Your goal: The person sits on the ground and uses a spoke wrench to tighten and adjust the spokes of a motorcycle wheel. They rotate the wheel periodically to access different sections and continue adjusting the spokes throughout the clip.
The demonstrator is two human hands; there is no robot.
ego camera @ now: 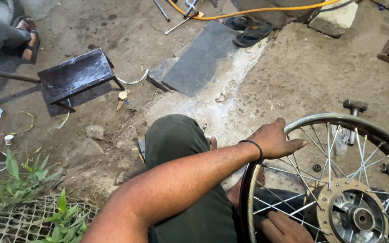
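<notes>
Nearest, the right hand (284,228) grips spokes low on the spoked wheel (334,180) standing on the ground by the knee; the left hand (276,139) lies flat-fingered on its rim. Likely steadying; turning needs firm grip.

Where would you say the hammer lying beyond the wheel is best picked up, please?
By the middle of its handle, from above. The hammer lies flat on the ground behind the spoked wheel, head away from the person, so reach over the rim; spokes block a straight approach.
</notes>
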